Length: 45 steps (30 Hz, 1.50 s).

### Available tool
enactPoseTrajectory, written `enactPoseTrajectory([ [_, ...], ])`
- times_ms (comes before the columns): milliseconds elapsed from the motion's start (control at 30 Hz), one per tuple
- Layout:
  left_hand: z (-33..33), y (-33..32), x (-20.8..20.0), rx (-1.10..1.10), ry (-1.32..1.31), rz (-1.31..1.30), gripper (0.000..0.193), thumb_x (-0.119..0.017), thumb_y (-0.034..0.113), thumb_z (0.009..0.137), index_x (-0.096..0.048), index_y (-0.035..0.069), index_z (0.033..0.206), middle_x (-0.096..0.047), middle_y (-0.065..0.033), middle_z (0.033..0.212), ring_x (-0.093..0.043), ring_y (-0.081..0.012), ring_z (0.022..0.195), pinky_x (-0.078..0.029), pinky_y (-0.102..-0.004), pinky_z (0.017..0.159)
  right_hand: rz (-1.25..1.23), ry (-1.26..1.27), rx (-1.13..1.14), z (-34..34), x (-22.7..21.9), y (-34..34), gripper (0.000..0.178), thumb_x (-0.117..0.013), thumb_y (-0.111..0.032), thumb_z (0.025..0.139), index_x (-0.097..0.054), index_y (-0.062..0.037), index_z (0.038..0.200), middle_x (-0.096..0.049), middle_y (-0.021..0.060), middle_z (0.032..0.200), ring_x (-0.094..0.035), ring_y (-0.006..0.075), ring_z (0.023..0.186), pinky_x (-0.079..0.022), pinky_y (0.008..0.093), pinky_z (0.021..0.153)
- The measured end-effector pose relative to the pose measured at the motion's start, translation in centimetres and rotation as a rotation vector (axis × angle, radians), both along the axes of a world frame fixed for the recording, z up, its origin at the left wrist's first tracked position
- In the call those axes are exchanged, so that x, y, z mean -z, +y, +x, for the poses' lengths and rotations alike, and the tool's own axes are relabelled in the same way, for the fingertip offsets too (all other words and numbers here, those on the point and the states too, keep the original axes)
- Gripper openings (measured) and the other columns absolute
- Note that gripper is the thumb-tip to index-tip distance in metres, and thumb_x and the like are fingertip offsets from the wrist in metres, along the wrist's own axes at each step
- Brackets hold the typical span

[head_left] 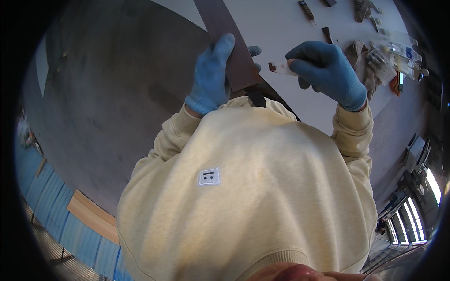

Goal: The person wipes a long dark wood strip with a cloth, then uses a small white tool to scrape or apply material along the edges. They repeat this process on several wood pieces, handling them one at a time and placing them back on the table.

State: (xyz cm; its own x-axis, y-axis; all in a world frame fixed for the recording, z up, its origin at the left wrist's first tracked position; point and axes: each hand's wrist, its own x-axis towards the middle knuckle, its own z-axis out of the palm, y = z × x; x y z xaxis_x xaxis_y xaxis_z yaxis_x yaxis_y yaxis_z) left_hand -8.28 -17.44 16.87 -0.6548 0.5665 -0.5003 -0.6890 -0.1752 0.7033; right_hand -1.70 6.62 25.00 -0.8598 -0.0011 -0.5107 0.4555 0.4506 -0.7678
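My left hand (209, 77), in a blue knitted glove, is wrapped round a long dark brown board (239, 65). Its thumb lies on the board's face and its fingertips show past the far edge. The board runs away from me over the edge of the white table, its near end close to my chest. To the right, my right hand (328, 72), also gloved in blue, pinches a small whitish flat piece, like a scraper (282, 68). Dark reddish-brown stuff sits on the scraper's tip, which points toward the board without touching it.
On the white table (276, 28) lie a dark tube (307, 11) and a small dark piece (327, 35). Further right are crumpled cloths (360, 56) and several clear plastic bottles (403, 58). A light wooden plank (93, 216) rests on blue material at the lower left.
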Motion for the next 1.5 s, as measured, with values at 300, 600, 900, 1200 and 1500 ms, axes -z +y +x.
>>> enactPoseTrajectory([
  [300, 0.7, 2.5, 2.9, -0.032, -0.179, -0.022, 0.048, -0.057, 0.044, 0.107, -0.066, -0.001, 0.121, -0.073, -0.0190, 0.115, -0.072, -0.0276, 0.097, -0.060, -0.0402, 0.092, -0.259, 0.049, 0.274, 3.2, 6.8, 3.9, 0.034, -0.066, -0.020, 0.100, -0.070, 0.0006, 0.126, -0.077, 0.0059, 0.089, -0.069, 0.0080, 0.073, -0.053, 0.0226, 0.061],
  [600, 1.2, 6.4, 15.2, 0.042, -0.400, -0.050, 0.047, -0.063, 0.036, 0.107, -0.055, -0.001, 0.134, -0.063, -0.0180, 0.129, -0.064, -0.0320, 0.117, -0.054, -0.0498, 0.107, -0.269, 0.221, 0.868, 8.6, 16.4, 11.6, 0.030, -0.062, -0.010, 0.104, -0.067, -0.0034, 0.133, -0.078, 0.0103, 0.111, -0.075, 0.0159, 0.093, -0.057, 0.0264, 0.079],
  [900, -0.9, 9.4, 19.7, 0.382, -0.255, -0.449, 0.056, -0.067, 0.049, 0.102, -0.059, 0.002, 0.132, -0.070, -0.0149, 0.125, -0.070, -0.0292, 0.111, -0.062, -0.0433, 0.087, -0.186, 0.313, 1.160, 13.2, 21.6, 17.6, 0.025, -0.064, -0.008, 0.104, -0.071, -0.0041, 0.127, -0.079, 0.0081, 0.107, -0.075, 0.0133, 0.087, -0.055, 0.0240, 0.073],
  [1200, -3.2, 12.6, 13.2, 0.866, 0.261, -1.029, 0.049, -0.065, 0.048, 0.104, -0.073, 0.000, 0.097, -0.076, -0.0110, 0.083, -0.072, -0.0208, 0.067, -0.058, -0.0314, 0.059, -0.250, 0.346, 1.321, 17.2, 24.8, 20.4, 0.024, -0.063, -0.008, 0.104, -0.071, -0.0038, 0.126, -0.079, 0.0086, 0.106, -0.075, 0.0140, 0.086, -0.056, 0.0246, 0.073],
  [1500, -0.1, 32.7, 10.8, 0.582, 1.865, -0.391, 0.040, -0.074, 0.015, 0.089, -0.073, 0.010, 0.128, -0.069, -0.0220, 0.129, -0.065, -0.0407, 0.121, -0.051, -0.0469, 0.102, -0.339, 0.443, 1.459, 19.7, 24.7, 21.1, 0.023, -0.062, -0.007, 0.104, -0.070, -0.0005, 0.124, -0.078, 0.0092, 0.106, -0.075, 0.0147, 0.089, -0.057, 0.0262, 0.075],
])
